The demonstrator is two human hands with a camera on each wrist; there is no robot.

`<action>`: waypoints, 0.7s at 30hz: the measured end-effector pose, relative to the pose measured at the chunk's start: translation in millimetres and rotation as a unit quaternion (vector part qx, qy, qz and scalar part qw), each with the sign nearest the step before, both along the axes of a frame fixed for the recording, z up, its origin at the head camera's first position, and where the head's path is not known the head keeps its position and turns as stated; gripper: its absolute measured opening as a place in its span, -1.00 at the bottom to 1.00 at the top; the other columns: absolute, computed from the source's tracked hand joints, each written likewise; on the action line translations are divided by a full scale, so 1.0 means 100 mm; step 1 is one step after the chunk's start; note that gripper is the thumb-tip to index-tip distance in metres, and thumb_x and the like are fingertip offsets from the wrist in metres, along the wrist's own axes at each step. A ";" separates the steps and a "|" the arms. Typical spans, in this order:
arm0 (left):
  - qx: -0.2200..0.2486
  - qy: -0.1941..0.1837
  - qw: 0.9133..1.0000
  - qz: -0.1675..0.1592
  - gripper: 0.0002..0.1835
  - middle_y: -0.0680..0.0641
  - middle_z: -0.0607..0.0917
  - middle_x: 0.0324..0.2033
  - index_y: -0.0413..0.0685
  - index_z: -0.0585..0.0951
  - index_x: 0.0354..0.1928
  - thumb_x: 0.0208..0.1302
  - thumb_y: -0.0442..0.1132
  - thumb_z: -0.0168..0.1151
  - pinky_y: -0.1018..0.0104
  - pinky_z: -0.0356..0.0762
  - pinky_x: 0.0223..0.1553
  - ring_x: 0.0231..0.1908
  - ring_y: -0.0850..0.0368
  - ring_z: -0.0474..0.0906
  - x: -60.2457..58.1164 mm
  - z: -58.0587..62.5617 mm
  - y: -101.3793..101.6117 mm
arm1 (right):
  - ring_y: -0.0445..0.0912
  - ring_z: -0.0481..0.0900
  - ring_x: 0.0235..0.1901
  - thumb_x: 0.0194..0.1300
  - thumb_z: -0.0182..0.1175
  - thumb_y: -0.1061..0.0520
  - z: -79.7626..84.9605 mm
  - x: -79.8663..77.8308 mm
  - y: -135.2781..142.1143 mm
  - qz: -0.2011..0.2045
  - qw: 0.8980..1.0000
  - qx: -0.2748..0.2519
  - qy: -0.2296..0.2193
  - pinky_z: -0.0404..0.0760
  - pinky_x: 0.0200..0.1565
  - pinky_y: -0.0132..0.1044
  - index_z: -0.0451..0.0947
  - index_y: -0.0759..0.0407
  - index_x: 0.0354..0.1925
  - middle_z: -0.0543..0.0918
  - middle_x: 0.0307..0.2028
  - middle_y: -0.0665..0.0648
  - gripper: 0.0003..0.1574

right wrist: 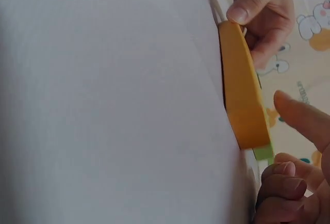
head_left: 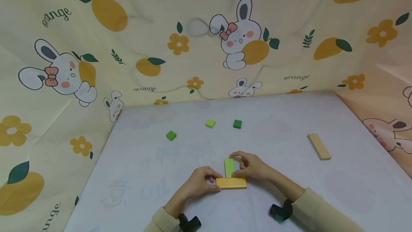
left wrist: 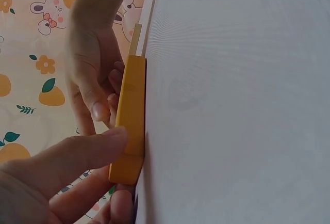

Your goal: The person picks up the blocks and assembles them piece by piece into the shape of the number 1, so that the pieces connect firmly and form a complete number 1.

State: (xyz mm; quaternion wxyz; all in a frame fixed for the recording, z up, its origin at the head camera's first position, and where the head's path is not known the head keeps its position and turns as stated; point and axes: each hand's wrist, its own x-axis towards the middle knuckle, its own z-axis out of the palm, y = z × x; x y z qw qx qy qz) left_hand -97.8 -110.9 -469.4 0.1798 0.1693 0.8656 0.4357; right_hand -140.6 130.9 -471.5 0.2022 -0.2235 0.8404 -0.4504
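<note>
My left hand (head_left: 198, 181) grips the left end of a yellow-orange rectangular wooden block (head_left: 231, 183), thumb on its near side. Behind that block, a light green rectangular block (head_left: 229, 168) extends away from its long far side, roughly at a right angle. Around the green block's right side is my right hand (head_left: 252, 166), with its index fingertip near the far end and its thumb close to the yellow-orange block. In the right wrist view a gap shows between that thumb (right wrist: 296, 113) and the yellow-orange block (right wrist: 241, 87); the other fingers curl beside the green block's end (right wrist: 263, 152).
Farther back on the white tabletop (head_left: 135, 189) lie three small cubes: a green one (head_left: 171, 135), a light green one (head_left: 210, 123) and a dark green one (head_left: 237, 124). A pale wooden plank (head_left: 319, 146) lies to the right. Patterned cloth (head_left: 193, 46) surrounds the table.
</note>
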 end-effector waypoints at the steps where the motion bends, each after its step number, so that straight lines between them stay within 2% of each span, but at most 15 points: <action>1: 0.000 -0.001 1.000 0.001 -0.69 -0.05 0.63 -0.36 -0.12 0.74 -0.17 -0.04 -0.31 0.50 0.52 0.30 -0.29 -0.35 0.30 0.39 0.00 0.00 0.00 | -0.31 0.25 -0.59 0.10 0.41 0.04 0.02 0.00 0.02 -0.001 1.000 -0.004 -0.004 0.27 -0.46 -0.47 0.40 0.24 0.20 0.29 -0.61 -0.06 -0.25; 6: -0.005 -0.010 1.000 0.005 -0.69 -0.04 0.62 -0.36 -0.12 0.74 -0.16 -0.04 -0.31 0.49 0.52 0.30 -0.29 -0.35 0.28 0.39 0.00 0.02 0.01 | -0.30 0.29 -0.54 0.13 0.38 0.03 0.08 -0.03 0.16 -0.011 1.000 -0.007 -0.004 0.31 -0.41 -0.45 0.42 0.25 0.17 0.32 -0.56 -0.03 -0.30; 13: 0.001 -0.009 1.000 0.007 -0.68 -0.02 0.62 -0.36 -0.12 0.73 -0.16 -0.05 -0.33 0.49 0.54 0.31 -0.30 -0.36 0.30 0.38 0.01 0.02 0.01 | -0.30 0.29 -0.54 0.20 0.32 0.04 0.17 -0.10 0.44 -0.024 0.999 0.007 0.028 0.29 -0.45 -0.46 0.51 0.25 0.07 0.38 -0.52 0.00 -0.48; 21: 0.008 -0.002 1.000 0.004 -0.68 -0.04 0.63 -0.36 -0.15 0.73 -0.17 -0.06 -0.34 0.50 0.53 0.32 -0.30 -0.37 0.30 0.39 0.01 0.00 0.00 | -0.33 0.32 -0.54 0.24 0.28 0.10 0.29 -0.12 0.74 -0.045 0.998 0.003 0.054 0.30 -0.47 -0.44 0.51 0.29 0.06 0.45 -0.49 0.02 -0.54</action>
